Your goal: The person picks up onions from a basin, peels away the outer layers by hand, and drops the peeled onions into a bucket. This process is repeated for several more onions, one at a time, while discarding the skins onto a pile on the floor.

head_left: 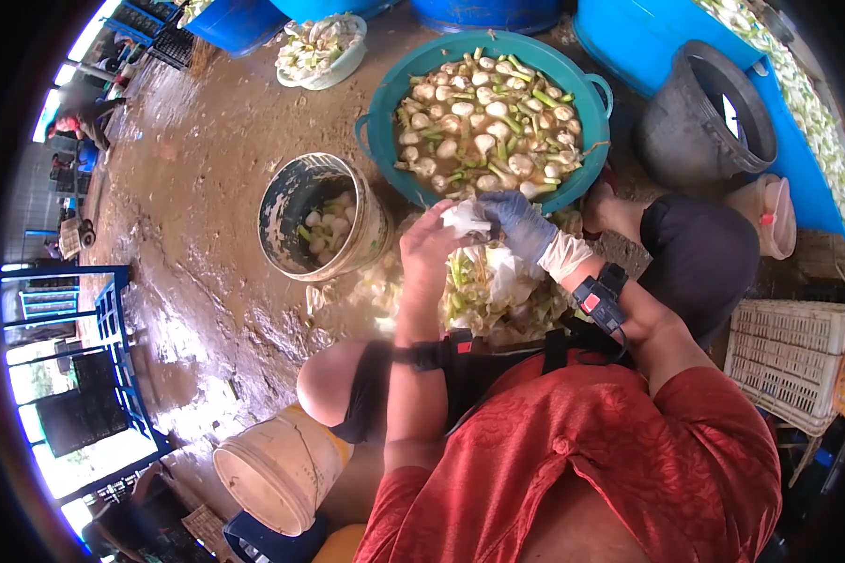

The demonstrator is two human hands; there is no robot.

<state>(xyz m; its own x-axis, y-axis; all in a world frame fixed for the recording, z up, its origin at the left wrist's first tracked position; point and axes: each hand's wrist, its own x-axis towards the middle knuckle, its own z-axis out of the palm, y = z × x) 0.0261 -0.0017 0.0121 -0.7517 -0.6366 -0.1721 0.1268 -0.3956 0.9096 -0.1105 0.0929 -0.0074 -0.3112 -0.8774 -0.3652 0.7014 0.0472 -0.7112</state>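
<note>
My bare left hand [428, 242] is closed around a pale garlic bulb [467, 220] in front of my knees. My right hand [524, 228], in a blue glove with a white cuff, has its fingers closed against the other side of the bulb. Whether the right hand also holds a small tool is hidden. Just beyond both hands, a green tub [382, 84] holds many whitish bulbs with green stems in murky water. To the left stands a dirty bucket [374, 235] with some bulbs inside. Peelings [502, 305] lie heaped below my hands.
A white basin [345, 68] of peelings stands farther back. At right are a dark grey bucket [678, 141], a blue container [629, 47] and a white plastic crate [781, 361]. A yellowish bucket [268, 474] lies by my left knee. Another person [89, 117] is far left on the wet, muddy floor.
</note>
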